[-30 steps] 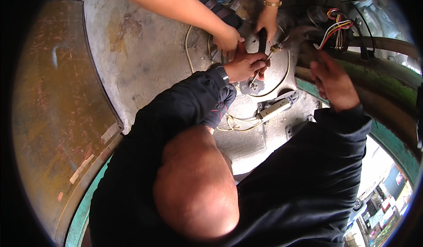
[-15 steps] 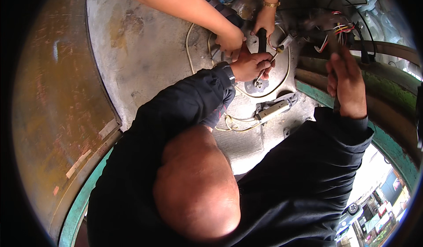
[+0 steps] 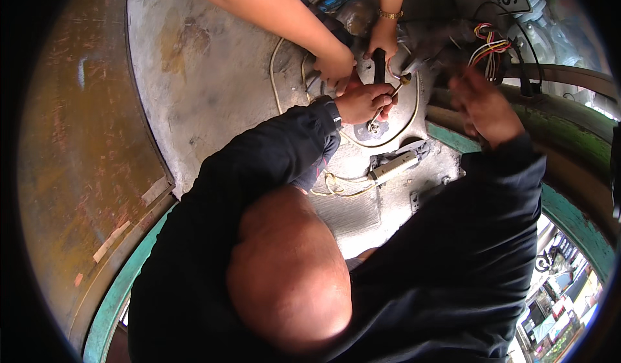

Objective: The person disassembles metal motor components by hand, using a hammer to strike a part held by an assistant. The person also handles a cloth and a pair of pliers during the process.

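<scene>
Left hand point(image 3: 363, 103), black-sleeved, was gripping a slim metal rod point(image 3: 399, 88) that slanted across its fingers, the yellowish upper end at two o'clock. The rod's lower end met a small metal fitting point(image 3: 373, 128) on a dark round plate point(image 3: 362, 133), just below the hand at about six o'clock. Right hand point(image 3: 486, 112), at three o'clock from the left and well apart, was smeared by motion but curled shut, apparently around a hammer point(image 3: 445, 55) whose shape blurred at its ten o'clock.

A second person's hand point(image 3: 336, 65) pressed in close at the left hand's eleven o'clock; that person's other hand point(image 3: 383, 42), a gold band point(image 3: 391, 15) at its wrist, held a black bar point(image 3: 379, 66) at twelve to one. Pale cable point(image 3: 416, 107) looped around the work, and a white power strip point(image 3: 396, 167) lay at five o'clock. Farther out, coloured wires point(image 3: 488, 50) bunched at twelve o'clock from the right hand. Concrete floor point(image 3: 213, 91) spread toward nine o'clock, meeting a worn brown panel point(image 3: 84, 143).
</scene>
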The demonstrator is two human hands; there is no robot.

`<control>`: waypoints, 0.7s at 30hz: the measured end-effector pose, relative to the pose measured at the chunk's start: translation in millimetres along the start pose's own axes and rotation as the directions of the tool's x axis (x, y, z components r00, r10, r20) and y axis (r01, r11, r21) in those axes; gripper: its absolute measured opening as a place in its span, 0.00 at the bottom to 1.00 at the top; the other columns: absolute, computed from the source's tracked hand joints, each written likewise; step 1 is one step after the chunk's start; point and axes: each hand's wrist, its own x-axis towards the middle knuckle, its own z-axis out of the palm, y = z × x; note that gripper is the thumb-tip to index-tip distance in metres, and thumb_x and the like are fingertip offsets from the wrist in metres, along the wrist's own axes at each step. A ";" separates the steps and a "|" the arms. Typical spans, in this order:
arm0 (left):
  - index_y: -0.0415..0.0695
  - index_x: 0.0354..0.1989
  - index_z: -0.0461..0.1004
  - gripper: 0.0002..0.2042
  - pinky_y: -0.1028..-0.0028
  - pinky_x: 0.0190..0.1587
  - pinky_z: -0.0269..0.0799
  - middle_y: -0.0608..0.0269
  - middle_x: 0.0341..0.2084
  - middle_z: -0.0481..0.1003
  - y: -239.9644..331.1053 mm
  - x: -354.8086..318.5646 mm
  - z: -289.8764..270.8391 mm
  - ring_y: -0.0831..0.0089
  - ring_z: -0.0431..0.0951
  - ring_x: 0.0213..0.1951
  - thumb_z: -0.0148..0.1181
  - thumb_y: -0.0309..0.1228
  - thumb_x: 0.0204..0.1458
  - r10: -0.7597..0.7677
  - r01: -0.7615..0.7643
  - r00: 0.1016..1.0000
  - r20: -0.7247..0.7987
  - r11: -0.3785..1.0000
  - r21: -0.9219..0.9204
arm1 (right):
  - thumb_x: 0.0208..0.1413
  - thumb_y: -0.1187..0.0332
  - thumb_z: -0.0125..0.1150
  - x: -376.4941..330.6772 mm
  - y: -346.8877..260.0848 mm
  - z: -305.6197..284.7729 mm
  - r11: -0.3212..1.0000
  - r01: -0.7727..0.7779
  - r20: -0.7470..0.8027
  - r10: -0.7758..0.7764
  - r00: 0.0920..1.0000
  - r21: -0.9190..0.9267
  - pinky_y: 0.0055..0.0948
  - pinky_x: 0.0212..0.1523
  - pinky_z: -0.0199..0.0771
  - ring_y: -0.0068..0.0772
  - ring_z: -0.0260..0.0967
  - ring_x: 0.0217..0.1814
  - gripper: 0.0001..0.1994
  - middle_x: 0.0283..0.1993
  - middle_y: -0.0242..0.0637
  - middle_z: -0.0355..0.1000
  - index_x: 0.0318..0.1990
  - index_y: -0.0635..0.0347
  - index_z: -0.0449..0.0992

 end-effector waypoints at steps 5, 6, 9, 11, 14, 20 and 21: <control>0.40 0.43 0.69 0.07 0.75 0.39 0.72 0.67 0.29 0.70 1.2 -3.5 -8.9 0.77 0.74 0.33 0.44 0.29 0.70 0.070 -0.070 0.998 -0.005 0.998 0.005 | 0.66 0.62 0.55 -8.8 -34.0 -1.8 0.979 0.203 -0.196 -0.193 0.961 0.033 0.27 0.20 0.63 0.21 0.59 0.20 0.24 0.32 0.30 0.67 0.64 0.65 0.64; 0.40 0.43 0.69 0.07 0.75 0.39 0.72 0.67 0.29 0.70 -9.2 -17.8 -26.9 0.77 0.74 0.33 0.44 0.29 0.70 0.035 -0.032 0.998 -0.060 0.998 0.048 | 0.67 0.62 0.53 -0.6 -44.3 8.0 0.938 0.343 -0.175 -0.329 0.928 0.056 0.26 0.19 0.62 0.19 0.59 0.20 0.20 0.31 0.30 0.66 0.60 0.64 0.66; 0.41 0.44 0.69 0.08 0.75 0.39 0.72 0.67 0.29 0.71 -0.7 4.7 3.6 0.77 0.75 0.33 0.43 0.29 0.70 -0.043 0.044 0.999 -0.015 0.998 0.048 | 0.67 0.63 0.54 12.8 11.3 -10.0 0.683 0.544 0.086 -0.582 0.809 -0.488 0.27 0.24 0.68 0.23 0.67 0.27 0.16 0.33 0.32 0.68 0.56 0.63 0.67; 0.41 0.44 0.69 0.08 0.75 0.39 0.73 0.67 0.30 0.71 4.8 3.0 6.2 0.77 0.75 0.34 0.43 0.29 0.70 -0.074 0.078 0.996 -0.046 0.994 0.082 | 0.67 0.63 0.54 5.7 -9.3 -6.2 0.956 -0.199 0.179 0.238 0.955 -0.214 0.29 0.26 0.70 0.24 0.70 0.31 0.16 0.33 0.32 0.69 0.57 0.59 0.68; 0.41 0.44 0.69 0.08 0.74 0.39 0.74 0.67 0.31 0.71 5.0 -8.9 -7.2 0.78 0.75 0.35 0.44 0.29 0.70 -0.082 0.094 0.992 -0.096 0.987 0.127 | 0.68 0.61 0.53 -1.5 -17.5 21.3 0.982 0.025 0.037 -0.018 0.999 -0.186 0.26 0.18 0.62 0.19 0.62 0.21 0.16 0.29 0.28 0.66 0.59 0.54 0.68; 0.40 0.44 0.69 0.08 0.73 0.40 0.75 0.66 0.31 0.70 -12.5 9.3 2.1 0.76 0.74 0.36 0.42 0.28 0.70 0.015 -0.015 1.000 -0.003 1.000 -0.008 | 0.68 0.60 0.53 21.5 34.4 -13.2 0.527 0.463 -0.162 -0.766 0.622 -0.713 0.29 0.17 0.61 0.23 0.61 0.19 0.17 0.31 0.28 0.68 0.60 0.54 0.67; 0.40 0.44 0.69 0.09 0.74 0.40 0.75 0.66 0.31 0.70 -13.2 6.5 -3.1 0.76 0.74 0.35 0.42 0.28 0.70 0.019 -0.019 1.000 -0.018 1.000 0.000 | 0.69 0.60 0.52 16.1 16.0 -4.6 0.871 0.306 -0.073 -0.359 0.930 -0.383 0.28 0.17 0.61 0.22 0.61 0.19 0.16 0.32 0.28 0.68 0.59 0.54 0.67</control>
